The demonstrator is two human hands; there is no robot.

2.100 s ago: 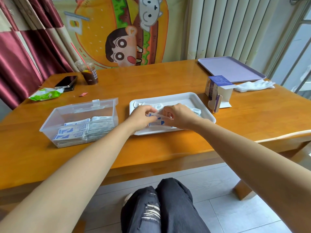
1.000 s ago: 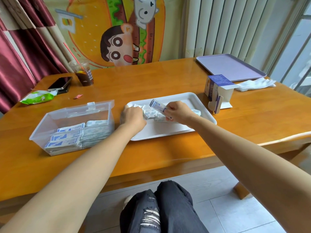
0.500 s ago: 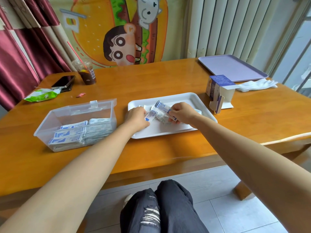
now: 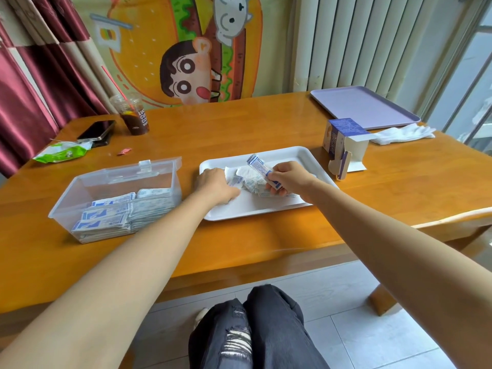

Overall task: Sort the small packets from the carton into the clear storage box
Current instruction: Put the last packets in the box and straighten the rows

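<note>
A white tray [image 4: 282, 151] in the middle of the table bears a loose heap of small white-and-blue packets [image 4: 251, 182]. My right hand [image 4: 288, 178] grips a thin stack of packets [image 4: 259, 167] that tilts up over the heap. On the tray's left side, my left hand [image 4: 215, 185] pinches one small packet [image 4: 237, 180] at the heap's edge. The clear storage box [image 4: 80, 182] stands left of the tray, lid open at the back, with neat rows of packets [image 4: 117, 215] inside. The opened blue-and-white carton [image 4: 343, 143] stands right of the tray.
A purple tray [image 4: 364, 107] and white gloves [image 4: 402, 134] lie at the far right. A drink cup [image 4: 133, 115], a phone [image 4: 97, 130], a green wrapper [image 4: 62, 153] and a red scrap [image 4: 124, 151] sit at the far left. My knees are under the table's near edge.
My right hand has lifted a stack of packets off the heap and keeps it raised. My left hand has shifted left on the tray and now picks at the heap's edge.
</note>
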